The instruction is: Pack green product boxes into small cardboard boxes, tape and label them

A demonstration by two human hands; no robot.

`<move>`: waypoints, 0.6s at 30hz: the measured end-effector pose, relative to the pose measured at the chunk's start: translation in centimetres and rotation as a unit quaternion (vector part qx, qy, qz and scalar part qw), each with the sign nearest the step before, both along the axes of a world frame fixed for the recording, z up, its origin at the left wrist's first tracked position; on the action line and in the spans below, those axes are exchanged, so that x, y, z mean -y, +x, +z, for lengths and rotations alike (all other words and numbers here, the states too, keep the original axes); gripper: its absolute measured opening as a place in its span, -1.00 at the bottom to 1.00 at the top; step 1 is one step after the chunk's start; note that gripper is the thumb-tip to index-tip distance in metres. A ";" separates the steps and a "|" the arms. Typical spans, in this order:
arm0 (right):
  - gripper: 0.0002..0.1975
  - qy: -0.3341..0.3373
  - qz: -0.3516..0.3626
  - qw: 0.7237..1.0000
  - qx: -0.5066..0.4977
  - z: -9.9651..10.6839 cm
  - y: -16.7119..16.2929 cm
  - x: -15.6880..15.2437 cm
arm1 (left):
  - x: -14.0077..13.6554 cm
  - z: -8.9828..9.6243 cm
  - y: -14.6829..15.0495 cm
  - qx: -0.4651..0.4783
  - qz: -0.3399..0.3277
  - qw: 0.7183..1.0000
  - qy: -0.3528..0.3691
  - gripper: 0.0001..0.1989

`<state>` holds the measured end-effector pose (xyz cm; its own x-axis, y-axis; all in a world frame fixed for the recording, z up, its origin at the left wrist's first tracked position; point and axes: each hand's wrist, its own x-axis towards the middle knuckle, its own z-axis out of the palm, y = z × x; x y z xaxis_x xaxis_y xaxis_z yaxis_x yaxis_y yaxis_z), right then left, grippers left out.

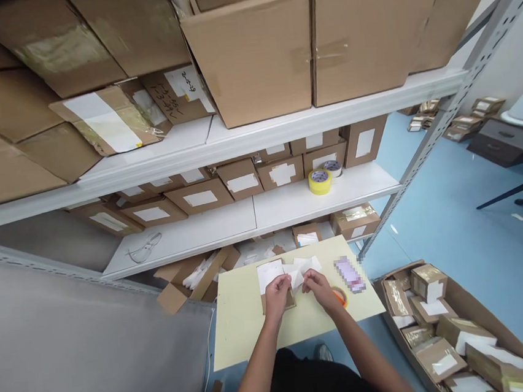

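Note:
Over a pale yellow tabletop, my left hand pinches a small white paper. My right hand is closed close beside it, its thumb and fingertips together at the paper's right side; what sits between them is too small to make out. Partly under my left hand lies a small cardboard box with a white sheet on its upper part. More white paper lies behind my hands. A roll of orange-and-yellow tape is partly covered by my right wrist.
A blurred phone-like object lies at the table's right. Metal shelving with cardboard boxes rises ahead, holding yellow tape and white tape. An open carton stands left; a large carton of small boxes stands right.

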<state>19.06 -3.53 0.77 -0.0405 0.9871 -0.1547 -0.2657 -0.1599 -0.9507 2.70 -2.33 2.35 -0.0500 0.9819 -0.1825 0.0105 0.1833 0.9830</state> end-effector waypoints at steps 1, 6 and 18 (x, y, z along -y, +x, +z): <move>-0.74 -0.003 -0.003 1.000 0.003 -0.1 -0.1 0.0 | 0.0 -0.1 0.1 -0.002 -0.008 1.000 0.002 -0.58; -0.56 -0.001 -0.021 1.000 0.016 -0.4 -1.0 -0.4 | 0.0 -0.4 0.3 -0.009 -0.038 0.999 0.016 -0.61; -0.59 -0.060 -0.195 0.978 -0.048 -3.0 -3.3 -1.9 | -2.1 -1.7 -10.6 0.043 0.211 0.976 -0.029 -0.39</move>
<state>15.79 -1.65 -2.22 0.3153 0.9055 -0.2841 -0.4163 -0.1370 -0.8988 -7.88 -0.23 0.63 -0.4296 0.8650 -0.2591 -0.1604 0.2093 0.9646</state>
